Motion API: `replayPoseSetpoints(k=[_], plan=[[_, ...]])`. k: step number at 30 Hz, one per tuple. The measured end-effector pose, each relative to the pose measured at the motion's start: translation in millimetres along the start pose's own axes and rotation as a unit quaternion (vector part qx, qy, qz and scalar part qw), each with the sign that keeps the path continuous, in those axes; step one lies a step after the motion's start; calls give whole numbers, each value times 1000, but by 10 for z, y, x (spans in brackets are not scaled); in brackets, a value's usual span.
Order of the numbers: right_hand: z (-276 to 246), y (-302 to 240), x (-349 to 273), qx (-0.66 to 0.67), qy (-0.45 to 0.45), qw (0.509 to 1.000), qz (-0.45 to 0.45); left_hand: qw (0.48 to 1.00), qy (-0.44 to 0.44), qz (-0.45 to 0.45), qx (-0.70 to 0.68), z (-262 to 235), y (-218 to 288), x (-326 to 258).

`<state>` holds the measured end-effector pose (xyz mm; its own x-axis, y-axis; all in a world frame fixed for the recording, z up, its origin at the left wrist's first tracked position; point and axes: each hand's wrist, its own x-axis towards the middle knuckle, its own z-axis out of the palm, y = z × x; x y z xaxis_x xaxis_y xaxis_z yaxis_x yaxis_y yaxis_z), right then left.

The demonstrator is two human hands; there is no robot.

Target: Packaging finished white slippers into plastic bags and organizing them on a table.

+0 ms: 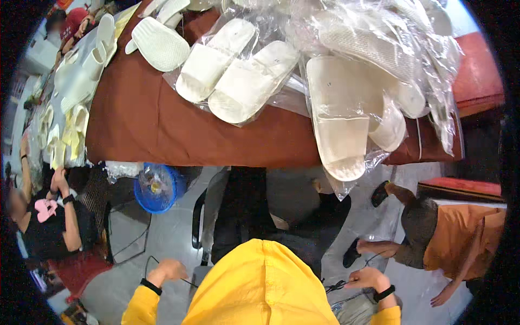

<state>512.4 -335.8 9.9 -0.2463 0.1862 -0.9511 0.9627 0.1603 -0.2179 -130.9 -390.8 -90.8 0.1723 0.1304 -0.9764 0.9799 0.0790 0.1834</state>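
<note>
Low at my left side, my left hand [171, 269] hangs below the table with its fingers loosely bent, apparently holding nothing. A thin black cable [190, 284] runs beside its fingertips. On my other side, my right hand [367, 277] has its fingers drawn together. Their tips meet a bunch of black cable [337, 286], and I cannot make out whether they grip it. Both hands are apart from the table. Ahead on the brown tablecloth [216, 138], white slippers [235, 89] lie in clear plastic bags, and a larger bagged pair [344, 130] overhangs the edge.
A blue bin [156, 187] with plastic in it stands under the table, left. Next to it a person in black [57, 222] sits at another table with more white footwear [81, 81]. A person in an orange top [455, 233] is at right. Behind me lies a chair armrest [198, 219].
</note>
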Motion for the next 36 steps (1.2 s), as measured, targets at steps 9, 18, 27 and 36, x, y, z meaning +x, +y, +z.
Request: replayPoseSetpoints(k=[9,18,27,36], plan=[[-352,-953,-60,-80,218,968,100,996,47,35,-62,134,-382,565],[195,-310,930,-47,147,972,179,974,213,20,-73,358,-507,1334],[735,47,1534,30,172,954,244,970,225,10,-85,-21,-204,1186],[167,-121,2033,293,-27,945,145,971,164,-5,-175,311,-834,2746]])
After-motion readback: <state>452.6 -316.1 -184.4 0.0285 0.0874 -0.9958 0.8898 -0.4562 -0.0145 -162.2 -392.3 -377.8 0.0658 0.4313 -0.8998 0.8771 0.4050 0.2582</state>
